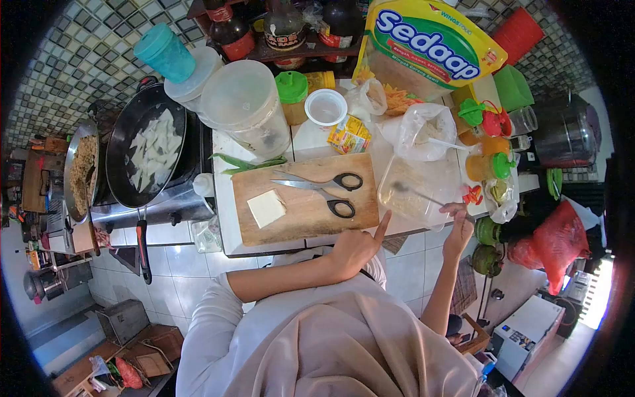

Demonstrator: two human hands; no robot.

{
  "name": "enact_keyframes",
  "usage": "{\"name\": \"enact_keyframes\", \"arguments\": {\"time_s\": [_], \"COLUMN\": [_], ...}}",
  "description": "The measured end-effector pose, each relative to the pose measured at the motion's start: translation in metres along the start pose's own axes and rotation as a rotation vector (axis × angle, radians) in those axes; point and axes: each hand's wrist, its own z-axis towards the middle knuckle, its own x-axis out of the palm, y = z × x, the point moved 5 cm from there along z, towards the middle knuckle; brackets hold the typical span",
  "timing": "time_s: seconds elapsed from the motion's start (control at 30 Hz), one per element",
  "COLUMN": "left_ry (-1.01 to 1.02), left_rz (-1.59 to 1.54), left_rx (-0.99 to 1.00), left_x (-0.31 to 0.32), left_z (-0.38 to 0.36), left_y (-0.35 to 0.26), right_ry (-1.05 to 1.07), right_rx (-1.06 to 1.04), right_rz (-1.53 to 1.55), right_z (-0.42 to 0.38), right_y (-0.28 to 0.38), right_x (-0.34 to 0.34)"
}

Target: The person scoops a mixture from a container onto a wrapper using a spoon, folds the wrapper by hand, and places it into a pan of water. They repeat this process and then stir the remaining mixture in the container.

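In the head view, my right hand (458, 228) grips the end of a metal spoon (426, 194). The spoon reaches left into a clear plastic container (433, 175) with pale contents. My left hand (357, 253) holds nothing; its index finger stretches up to the container's near left edge, the other fingers partly bent. Left of the container lies a wooden cutting board (304, 228). On it are black-handled scissors (324, 188), blades pointing left, and a white square block (266, 208) that looks like tofu.
A black frying pan (119, 165) with white pieces sits on the stove at left, beside a pan of brown food (83, 165). Behind the board stand a clear tub (245, 106), green chillies (248, 164) and a white cup (325, 107). A yellow Sedaap pouch (423, 46) stands at back.
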Motion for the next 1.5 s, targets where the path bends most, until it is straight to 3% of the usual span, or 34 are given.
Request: {"name": "enact_keyframes", "arguments": {"time_s": [0.13,0.23,0.33,0.5,0.63,1.5], "left_ry": [0.013,-0.016,0.01,0.022,0.017,-0.001], "left_rz": [0.002,0.011,0.013,0.039,0.045,0.046], "left_rx": [-0.008,0.011,0.006,-0.003,0.001,-0.016], "left_x": [-0.002,-0.002,-0.003,-0.001,-0.003,-0.006], "left_z": [0.001,-0.001,0.0,0.002,0.002,0.002], "left_y": [0.0,-0.001,-0.001,-0.001,-0.001,-0.001], "right_ry": [-0.001,-0.052,0.031,-0.098,-0.08,-0.135], "right_rx": [-0.01,0.01,-0.03,-0.168,-0.251,-0.286], "right_rz": [0.091,-0.007,-0.047,-0.319,-0.468,-0.485], "right_z": [-0.005,-0.005,-0.007,-0.015,-0.024,-0.038], "right_y": [0.0,0.008,0.023,0.046,0.053,0.052], "right_x": [0.001,-0.003,-0.006,-0.027,-0.027,-0.015]}}
